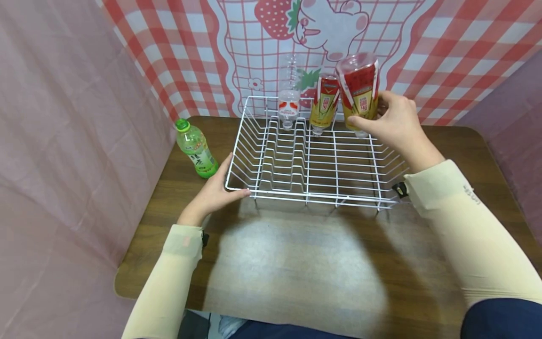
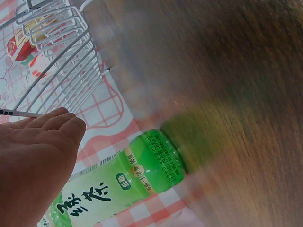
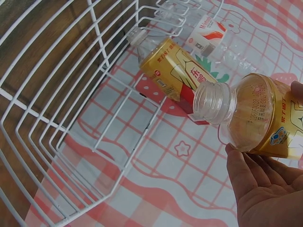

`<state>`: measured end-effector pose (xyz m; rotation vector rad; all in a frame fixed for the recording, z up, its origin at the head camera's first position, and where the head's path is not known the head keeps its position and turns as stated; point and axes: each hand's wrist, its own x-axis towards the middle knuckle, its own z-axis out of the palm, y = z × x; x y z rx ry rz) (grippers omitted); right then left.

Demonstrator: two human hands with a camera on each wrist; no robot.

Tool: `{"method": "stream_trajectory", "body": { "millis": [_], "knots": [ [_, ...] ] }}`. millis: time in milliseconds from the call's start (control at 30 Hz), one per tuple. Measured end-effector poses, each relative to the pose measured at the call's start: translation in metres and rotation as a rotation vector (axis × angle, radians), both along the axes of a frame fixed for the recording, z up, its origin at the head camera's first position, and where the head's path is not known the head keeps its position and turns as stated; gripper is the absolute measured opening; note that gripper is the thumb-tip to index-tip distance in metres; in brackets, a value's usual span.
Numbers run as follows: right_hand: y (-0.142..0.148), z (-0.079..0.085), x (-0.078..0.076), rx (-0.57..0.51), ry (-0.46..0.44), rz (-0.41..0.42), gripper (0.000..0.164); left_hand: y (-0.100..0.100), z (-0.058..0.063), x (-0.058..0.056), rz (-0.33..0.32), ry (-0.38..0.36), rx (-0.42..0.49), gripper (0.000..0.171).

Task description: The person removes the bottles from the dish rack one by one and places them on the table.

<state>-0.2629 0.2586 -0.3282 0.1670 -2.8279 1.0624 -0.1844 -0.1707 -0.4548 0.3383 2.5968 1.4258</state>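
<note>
In my right hand (image 1: 395,117) I grip a bottle with a red and gold label (image 1: 360,92), upside down, its uncapped neck over the back right of a white wire rack (image 1: 322,195). A second bottle of the same kind (image 1: 325,103) stands inverted at the rack's back, just left of it. Farther left, a clear bottle with a red and white label (image 1: 289,104) is also neck-down in the rack. My left hand (image 1: 216,190) rests against the rack's front left corner, thumb along the front rim and fingers along the left side.
A green tea bottle (image 1: 196,149) with a green cap stands upright on the wooden table (image 1: 296,263), left of the rack. Behind the rack hangs a red and white checked cloth (image 1: 178,47). Pink curtains (image 1: 63,117) flank the table.
</note>
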Motion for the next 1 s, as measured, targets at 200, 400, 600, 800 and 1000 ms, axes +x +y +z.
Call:
{"method": "stream_trajectory", "body": {
  "millis": [200,400,600,800,1000],
  "knots": [
    [-0.001,0.000,0.004,0.009,0.007,0.010,0.082,-0.001,-0.001,0.000,-0.008,0.003,0.029,0.116],
    [0.000,-0.001,0.006,0.030,0.028,0.022,0.081,-0.001,-0.002,0.000,-0.003,-0.001,0.031,0.116],
    [-0.001,0.001,0.010,0.027,0.038,0.029,0.081,-0.001,-0.002,-0.001,-0.001,0.002,0.032,0.116],
    [-0.001,0.000,0.013,0.030,0.049,0.034,0.080,0.000,-0.002,-0.001,-0.001,-0.003,0.045,0.116],
    [-0.001,-0.002,0.016,0.039,0.065,0.044,0.080,0.000,-0.002,0.000,-0.001,-0.012,0.058,0.116]
  ]
}}
